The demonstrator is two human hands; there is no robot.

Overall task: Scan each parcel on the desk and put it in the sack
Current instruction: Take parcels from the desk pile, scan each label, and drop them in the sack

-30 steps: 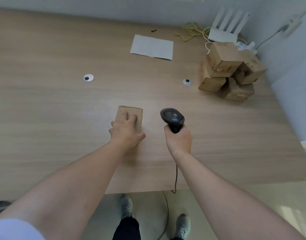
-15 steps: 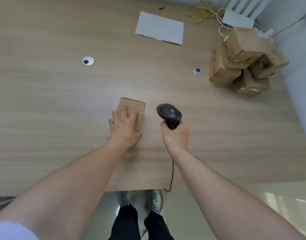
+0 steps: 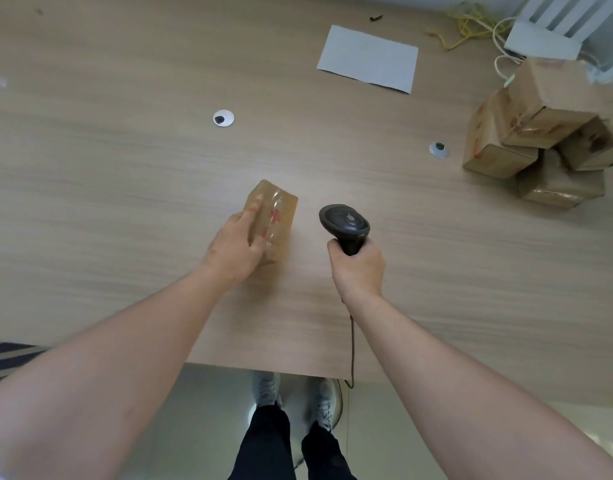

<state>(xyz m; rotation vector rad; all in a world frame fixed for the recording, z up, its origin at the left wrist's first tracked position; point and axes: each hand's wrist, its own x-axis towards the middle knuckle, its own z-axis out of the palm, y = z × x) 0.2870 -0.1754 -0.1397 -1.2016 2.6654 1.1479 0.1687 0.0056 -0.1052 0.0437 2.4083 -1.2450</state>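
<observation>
1. Wooden desk [image 3: 125, 209], seen from above, with a white sheet [image 3: 367, 58] near its far edge.
2. Left hand [image 3: 234, 245] grips a taped cardboard parcel [image 3: 275, 216] at mid-desk, fingers curled over its left side.
3. Right hand [image 3: 358, 268] wraps the handle of a black scanner [image 3: 344, 225] just right of it.
4. Stacked parcels [image 3: 540, 133] stand far right.

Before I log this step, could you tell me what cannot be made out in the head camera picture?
- Sack: not in the head view at all.
- Parcel label: red marks under glossy tape, too blurred to read; the left hand covers its near side.
- Scanner trigger: hidden by the right hand.
- Stack of parcels: the right edge crops it, so its count is uncertain.
</observation>
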